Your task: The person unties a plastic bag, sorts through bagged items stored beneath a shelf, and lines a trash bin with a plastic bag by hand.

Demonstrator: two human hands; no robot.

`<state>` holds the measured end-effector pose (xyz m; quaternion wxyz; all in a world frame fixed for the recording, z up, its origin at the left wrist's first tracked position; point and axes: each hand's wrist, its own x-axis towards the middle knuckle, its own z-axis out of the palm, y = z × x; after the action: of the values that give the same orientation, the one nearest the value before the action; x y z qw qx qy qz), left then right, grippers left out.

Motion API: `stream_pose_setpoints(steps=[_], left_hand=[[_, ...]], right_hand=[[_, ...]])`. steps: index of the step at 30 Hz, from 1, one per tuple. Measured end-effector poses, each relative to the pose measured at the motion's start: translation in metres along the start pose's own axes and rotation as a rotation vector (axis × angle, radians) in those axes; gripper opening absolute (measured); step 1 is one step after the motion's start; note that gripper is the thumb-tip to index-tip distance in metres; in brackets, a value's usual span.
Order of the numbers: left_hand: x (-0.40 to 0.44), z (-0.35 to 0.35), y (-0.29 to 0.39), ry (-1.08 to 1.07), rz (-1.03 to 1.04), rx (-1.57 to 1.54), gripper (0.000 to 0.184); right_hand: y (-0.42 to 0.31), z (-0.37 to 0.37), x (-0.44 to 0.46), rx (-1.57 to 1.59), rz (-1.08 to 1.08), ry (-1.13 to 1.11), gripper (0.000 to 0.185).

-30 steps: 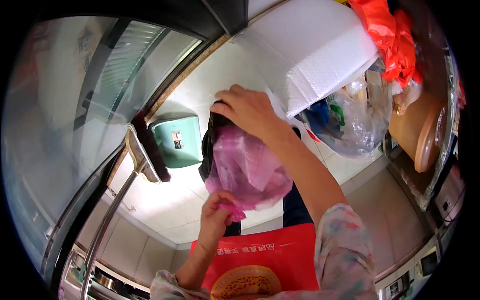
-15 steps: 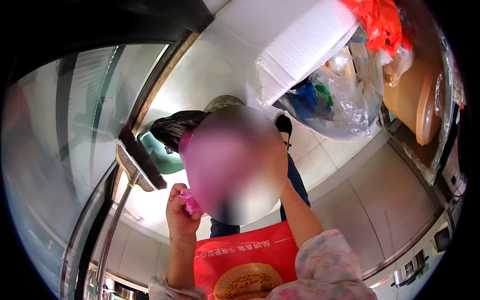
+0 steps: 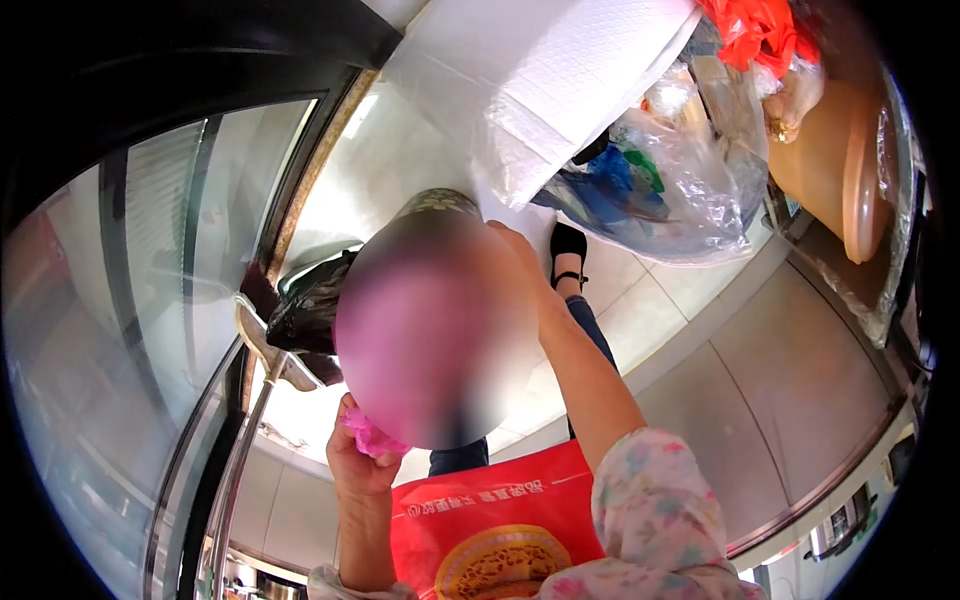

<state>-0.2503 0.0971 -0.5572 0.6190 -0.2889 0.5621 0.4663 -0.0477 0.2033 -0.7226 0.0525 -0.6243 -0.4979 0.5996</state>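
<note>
My left hand [image 3: 357, 455] is closed around the gathered edge of a thin pink plastic bag [image 3: 372, 436]. The bag seems to spread up into a large blurred patch that hides its middle. My right hand [image 3: 515, 245] reaches forward at the right edge of that patch, close to a patterned round bin or container [image 3: 438, 203]. Its fingers are mostly lost in the blur, so what it touches cannot be made out. A black plastic bag [image 3: 310, 305] bulges out to the left of the pink one.
A broom [image 3: 265, 350] leans by the glass door [image 3: 170, 300] on the left. At upper right are a white quilted pack [image 3: 590, 95], a clear bag of mixed items [image 3: 660, 190], a red plastic bag [image 3: 755, 35] and an orange-brown tub [image 3: 825, 170]. Cabinets [image 3: 790, 410] line the right.
My right hand has moved forward and up, its forearm now more stretched out. The left hand keeps its hold on the pink bag, slightly lower. The black bag appears further left.
</note>
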Motion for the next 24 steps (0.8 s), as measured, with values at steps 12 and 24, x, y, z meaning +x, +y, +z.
stream_pose_setpoints(steps=[12,24], left_hand=[[-0.006,-0.007,0.001,0.048,-0.019,-0.014,0.018],[0.019,-0.012,-0.007,-0.05,-0.058,-0.275,0.011]], right_hand=[[-0.005,-0.008,-0.004,0.066,-0.212,0.088,0.019],[0.012,-0.028,-0.045,0.446,-0.036,0.575,0.012]])
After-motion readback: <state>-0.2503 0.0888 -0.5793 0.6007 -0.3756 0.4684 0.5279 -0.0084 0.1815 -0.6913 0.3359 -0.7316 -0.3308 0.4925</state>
